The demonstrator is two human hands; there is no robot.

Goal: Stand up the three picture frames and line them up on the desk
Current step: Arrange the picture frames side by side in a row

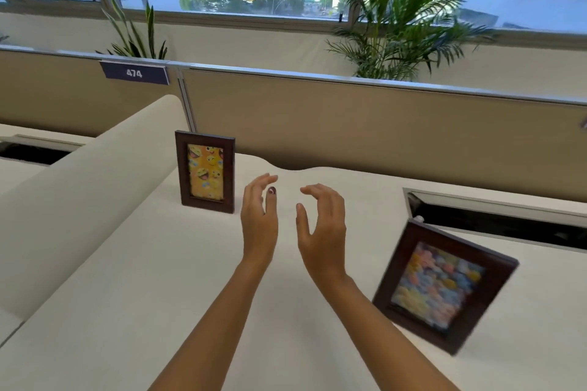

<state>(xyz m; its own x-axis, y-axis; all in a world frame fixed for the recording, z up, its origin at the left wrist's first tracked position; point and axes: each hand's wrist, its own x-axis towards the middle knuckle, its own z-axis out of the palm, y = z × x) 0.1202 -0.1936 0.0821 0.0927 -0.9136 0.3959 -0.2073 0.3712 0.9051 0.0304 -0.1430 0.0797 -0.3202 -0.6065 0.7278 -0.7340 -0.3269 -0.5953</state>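
A: Start with the big thing. What does the desk [158, 279] hold?

B: Two picture frames in view, not three. The emoji frame [205, 172] stands upright towards the back left. The pastel frame [441, 286] is at the right, skewed and blurred; whether it lies flat or leans, I cannot tell. A third does not show.

A: And the hands?

B: Two, both empty. The left hand [258, 219] and the right hand [324, 228] hang between the frames, palms facing, fingers curled wide apart, touching nothing.

A: So the next step?

B: Probably the pastel frame. I would take it by both side edges, set it upright, then place it level with the emoji frame.
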